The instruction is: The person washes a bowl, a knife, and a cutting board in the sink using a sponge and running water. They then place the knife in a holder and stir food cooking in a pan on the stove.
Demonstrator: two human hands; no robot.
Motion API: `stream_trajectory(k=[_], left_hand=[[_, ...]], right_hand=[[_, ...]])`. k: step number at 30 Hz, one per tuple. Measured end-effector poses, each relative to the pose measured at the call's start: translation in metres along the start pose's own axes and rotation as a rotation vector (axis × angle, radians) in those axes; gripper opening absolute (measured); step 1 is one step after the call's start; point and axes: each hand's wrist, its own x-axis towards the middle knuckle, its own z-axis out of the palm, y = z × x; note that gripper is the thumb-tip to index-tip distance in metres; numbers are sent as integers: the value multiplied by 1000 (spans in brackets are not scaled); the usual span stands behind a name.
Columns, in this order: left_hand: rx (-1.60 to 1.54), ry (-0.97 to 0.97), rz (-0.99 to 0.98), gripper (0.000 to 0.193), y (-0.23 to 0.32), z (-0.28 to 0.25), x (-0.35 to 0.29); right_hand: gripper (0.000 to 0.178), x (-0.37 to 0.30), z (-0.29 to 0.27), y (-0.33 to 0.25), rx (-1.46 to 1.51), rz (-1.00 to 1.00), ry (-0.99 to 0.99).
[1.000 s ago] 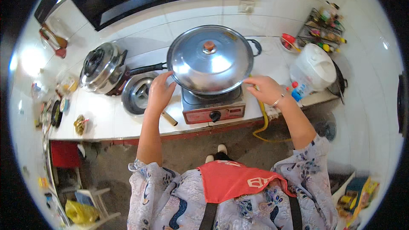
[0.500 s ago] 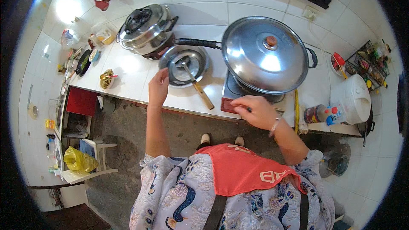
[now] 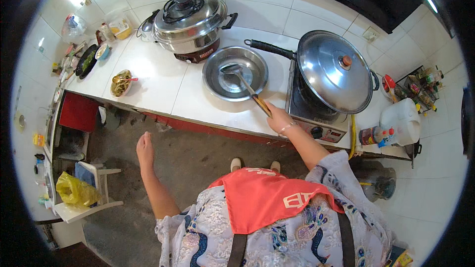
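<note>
My right hand [image 3: 280, 120] is closed around the end of the handle of a metal spatula [image 3: 253, 96]. Its dark blade rests inside a wide stainless steel bowl [image 3: 210, 81] on the white counter. Off the counter's front edge, my left hand [image 3: 145, 152] hangs above the floor, empty, its fingers extended and close together. To the right of the bowl, a large wok with a shiny domed lid [image 3: 335, 71] sits on a gas stove [image 3: 321, 127]. The lid hides what is in the wok.
Behind the bowl stands a lidded electric pot [image 3: 190, 27]. A small bowl of food [image 3: 121, 84] lies left on the counter [image 3: 153, 89]. Bottles [image 3: 371, 135] and a white container [image 3: 400, 118] stand at the right end. A white chair [image 3: 101, 190] holds a yellow bag.
My right hand has left the stove's front and taken hold of the spatula handle. My left hand has moved away from the bowl, leftward and back off the counter. The view has shifted.
</note>
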Motion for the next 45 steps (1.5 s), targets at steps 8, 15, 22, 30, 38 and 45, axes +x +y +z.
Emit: stream_trajectory(k=[8, 15, 22, 30, 38, 45], left_hand=[[-109, -72, 277, 42, 36, 42, 58], [-135, -177, 348, 43, 87, 93, 64], [-43, -99, 542, 39, 154, 134, 32], [-132, -363, 1020, 35, 358, 242, -97], [65, -397, 1279, 42, 481, 357, -152], [299, -465, 1155, 31, 516, 365, -177]], right_hand=[[55, -66, 1, -7, 293, -122, 135], [56, -112, -59, -26, 531, -9, -118], [56, -211, -147, 33, 1019, -53, 63], [40, -254, -186, 139, 1623, -152, 379], [31, -276, -196, 221, 1839, -275, 376], [29, -289, -215, 253, 1895, -229, 427]])
